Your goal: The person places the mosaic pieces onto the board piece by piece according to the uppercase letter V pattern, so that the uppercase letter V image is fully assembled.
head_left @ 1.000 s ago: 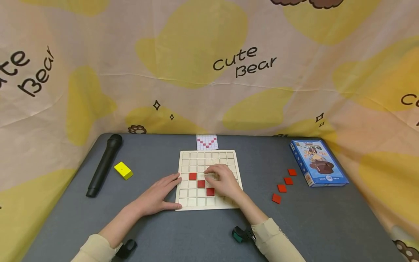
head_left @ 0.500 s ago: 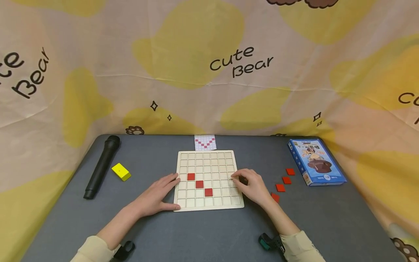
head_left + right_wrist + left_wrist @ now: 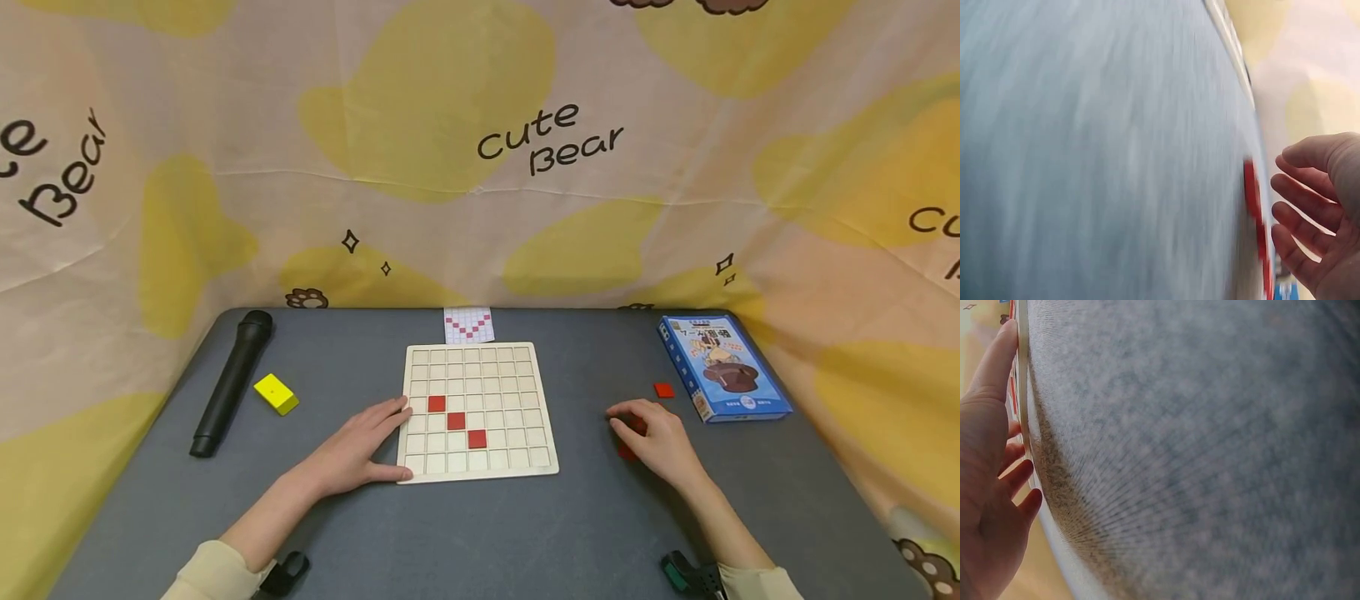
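The gridded board (image 3: 496, 402) is being touched by the straight-fingered left hand (image 3: 356, 452); red tiles (image 3: 1251, 187) are being partly covered beneath the relaxed, unclenched right hand (image 3: 658, 440).

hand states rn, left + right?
Left hand: open, touching the grid board along its left edge.
Right hand: open, nothing visibly held, by the loose red tiles.

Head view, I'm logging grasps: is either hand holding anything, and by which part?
Nothing held: right hand hovers above red tiles; left hand only touches the board's left edge.
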A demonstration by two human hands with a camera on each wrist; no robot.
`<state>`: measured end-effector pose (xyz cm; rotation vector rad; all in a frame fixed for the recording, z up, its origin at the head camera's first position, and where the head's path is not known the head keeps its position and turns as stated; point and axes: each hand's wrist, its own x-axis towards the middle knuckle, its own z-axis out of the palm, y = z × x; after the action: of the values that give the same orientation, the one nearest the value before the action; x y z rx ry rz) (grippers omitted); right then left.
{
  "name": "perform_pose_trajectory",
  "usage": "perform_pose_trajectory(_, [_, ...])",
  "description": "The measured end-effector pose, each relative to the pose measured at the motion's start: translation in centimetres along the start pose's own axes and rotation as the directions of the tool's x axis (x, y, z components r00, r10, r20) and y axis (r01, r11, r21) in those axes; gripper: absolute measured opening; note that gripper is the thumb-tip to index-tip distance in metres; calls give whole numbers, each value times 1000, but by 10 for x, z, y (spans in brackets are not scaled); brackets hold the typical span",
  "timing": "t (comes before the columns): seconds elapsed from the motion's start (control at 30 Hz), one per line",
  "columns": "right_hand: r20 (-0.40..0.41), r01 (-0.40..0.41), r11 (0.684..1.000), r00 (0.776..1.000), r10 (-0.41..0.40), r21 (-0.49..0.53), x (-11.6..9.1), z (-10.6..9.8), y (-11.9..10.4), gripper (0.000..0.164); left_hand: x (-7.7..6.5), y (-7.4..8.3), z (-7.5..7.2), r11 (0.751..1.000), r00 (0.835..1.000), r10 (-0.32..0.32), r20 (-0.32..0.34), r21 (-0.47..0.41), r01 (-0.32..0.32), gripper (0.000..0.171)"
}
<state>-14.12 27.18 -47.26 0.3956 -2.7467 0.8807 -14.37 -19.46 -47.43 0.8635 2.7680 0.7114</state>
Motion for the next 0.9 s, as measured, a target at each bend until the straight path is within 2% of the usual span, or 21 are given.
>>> perform_pose_trajectory(0.17, [-17,7,999,1000,-8,-53,-11,-17,16,17,0,1,-1,1000,1000,1,-3,10,-1,93])
perform_pose_trajectory(0.33, [-11,26,997,1000,-27,-74,-16,-26,23,24,0,1,-1,1000,1000,6,-4,12,-6,93])
perform_pose_trajectory(0.63, [32,18,997,999,-16,-73,-16,-24,24,27,1,1,0,1000,1000,3,-6,17,-3,92])
perform_pose_trajectory(0.9, [5,31,994,1000,-31,-102,-14,-19,24,31,1,1,0,1000,1000,1,-4,5,-1,93])
